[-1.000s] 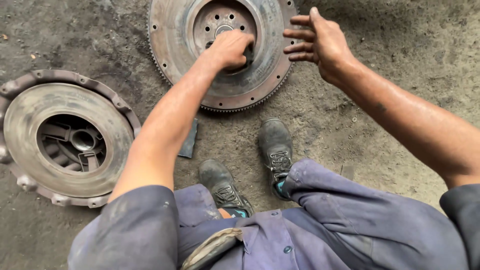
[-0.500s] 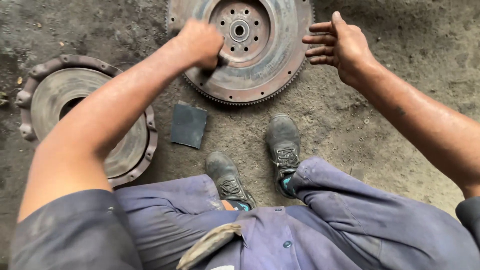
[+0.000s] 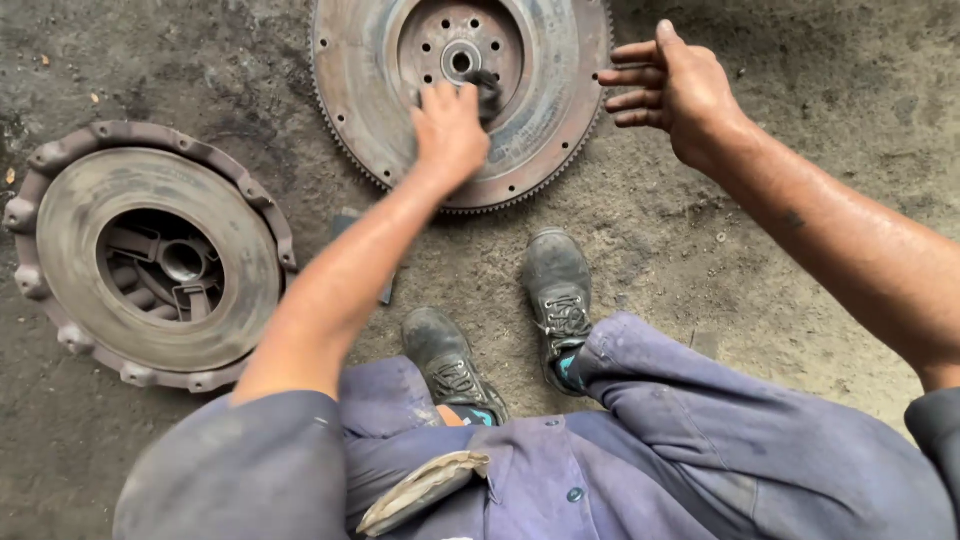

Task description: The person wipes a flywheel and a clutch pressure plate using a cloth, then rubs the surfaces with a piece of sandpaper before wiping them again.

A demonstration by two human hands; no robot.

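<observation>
Left hand [image 3: 450, 130] fingers clenched on dark abrasive pad [image 3: 487, 92] against flywheel [image 3: 560, 120] (toothed rim), right hand [image 3: 680, 90] fingers spread at rim, arm outstretched.

A rusty toothed flywheel [image 3: 545, 130] lies flat on the ground, a dark pad [image 3: 488, 92] against its recessed hub.

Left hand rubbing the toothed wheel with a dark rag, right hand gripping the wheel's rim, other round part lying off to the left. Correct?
Not quite. In the head view the right hand is open, fingers spread beside the toothed wheel, gripping nothing. The rest holds: left hand, dark rag, other round part.
</observation>
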